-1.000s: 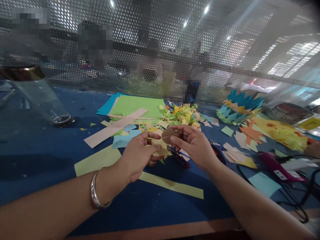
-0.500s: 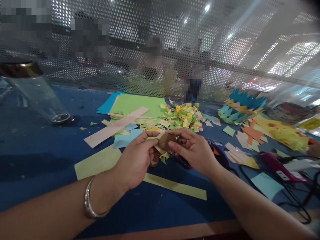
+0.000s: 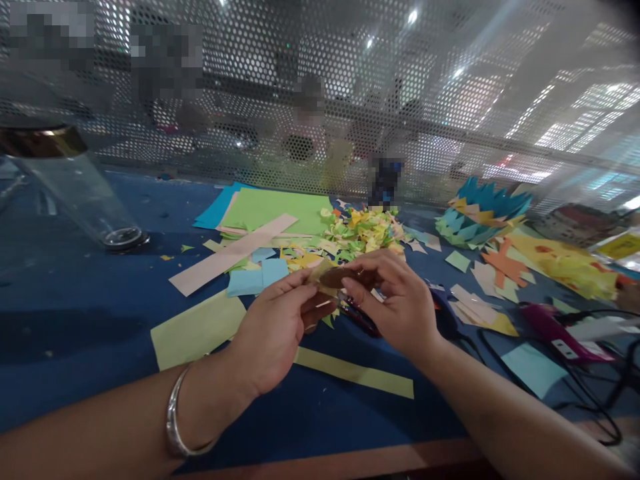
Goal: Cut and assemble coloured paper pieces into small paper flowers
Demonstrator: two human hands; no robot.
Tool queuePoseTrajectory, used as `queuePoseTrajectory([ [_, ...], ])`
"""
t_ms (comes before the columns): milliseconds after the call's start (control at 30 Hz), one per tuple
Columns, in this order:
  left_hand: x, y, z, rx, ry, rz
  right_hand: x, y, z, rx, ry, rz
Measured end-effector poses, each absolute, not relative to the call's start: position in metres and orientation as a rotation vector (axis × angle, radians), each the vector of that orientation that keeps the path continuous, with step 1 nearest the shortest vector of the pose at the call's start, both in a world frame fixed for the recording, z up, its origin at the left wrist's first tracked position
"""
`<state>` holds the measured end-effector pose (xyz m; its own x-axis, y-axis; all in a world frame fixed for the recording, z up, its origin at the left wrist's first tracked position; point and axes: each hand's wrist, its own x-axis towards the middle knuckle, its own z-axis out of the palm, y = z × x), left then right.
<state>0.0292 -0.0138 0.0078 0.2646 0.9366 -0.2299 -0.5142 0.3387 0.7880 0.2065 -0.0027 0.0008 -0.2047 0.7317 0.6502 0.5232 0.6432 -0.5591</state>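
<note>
Between my two hands is a small piece of paper (image 3: 332,277), pale yellow on the left and brownish in shadow, its shape partly hidden by fingers. My left hand (image 3: 277,323) pinches its left edge between thumb and fingers; a silver bangle circles that wrist. The fingers of my right hand (image 3: 393,303) close on the other side, thumb towards me. Beneath the hands lies a dark red object (image 3: 364,320) with a curved outline, mostly covered. A pale green strip (image 3: 357,373) and a wider pale green sheet (image 3: 197,330) rest on the blue table (image 3: 280,427).
Beyond my hands are a heap of paper scraps (image 3: 367,230), stacked green sheets (image 3: 285,207) and a pink strip (image 3: 233,255). A clear bottle (image 3: 83,190) stands left. To the right are a blue paper crown (image 3: 483,213), a purple power strip (image 3: 563,337) and cables. Perforated metal (image 3: 280,147) borders the back.
My right hand has turned slightly, its knuckles rising, and the held paper has tilted. My left hand has shifted a little, showing more of the blue paper behind it.
</note>
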Motion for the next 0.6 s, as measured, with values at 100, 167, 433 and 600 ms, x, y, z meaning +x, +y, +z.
queuePoseTrajectory([
  [100, 0.0295, -0.0145, 0.0083, 0.572, 0.851, 1.111, 0.2066, -0.0048, 0.0022, -0.963, -1.840, 0.157],
  [167, 0.0297, -0.0157, 0.0078, 0.522, 0.850, 1.139, 0.2065, -0.0052, 0.0017, -0.915, -1.862, 0.091],
  [433, 0.0320, -0.0219, 0.0067, 0.497, 0.711, 1.154, 0.2061, -0.0050, -0.0043, -0.849, -2.136, 0.022],
  [600, 0.0329, -0.0209, 0.0110, 0.465, 0.784, 1.175, 0.2058, -0.0048, -0.0026, -0.825, -2.116, 0.039],
])
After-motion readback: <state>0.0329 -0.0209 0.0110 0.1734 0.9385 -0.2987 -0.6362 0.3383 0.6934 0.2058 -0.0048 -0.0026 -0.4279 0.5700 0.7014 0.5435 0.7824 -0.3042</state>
